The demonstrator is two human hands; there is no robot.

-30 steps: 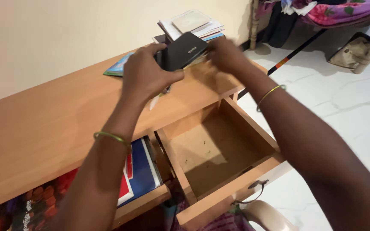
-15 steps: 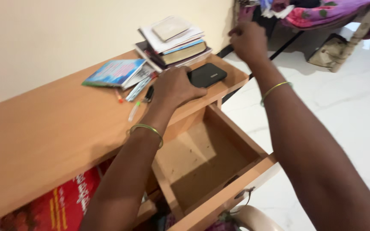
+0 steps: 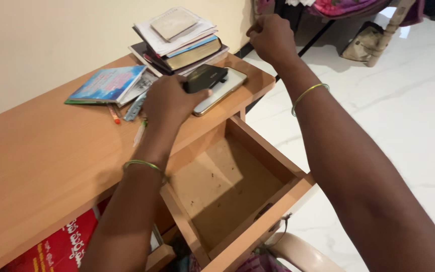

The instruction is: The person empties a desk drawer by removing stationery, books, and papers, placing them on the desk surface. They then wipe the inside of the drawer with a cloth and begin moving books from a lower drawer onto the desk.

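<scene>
- The left hand, in the upper middle of the frame, presses its fingers and thumb on a small black case. The case lies on top of a flat silver device, and both rest on the wooden desk close to its right end.
- The right hand, at the top of the frame, is curled into a loose fist above the far corner of the desk. I cannot tell if it holds anything; nothing shows between its fingers.
- Risk, in my judgement: the case sits on a smooth device, so a push from the left hand may slide both toward the desk edge, and they could fall onto the white floor.
- Another risk: the drawer stands pulled far out, just below the case and device. If the case slips forward, it may drop into the drawer, or a knee could knock its front panel.
- A stack of books and papers stands just behind the case, so there is little room to move it backward.
- A colourful booklet and some pens lie left of the left hand; a sweep of the wrist could roll the pens away.
</scene>
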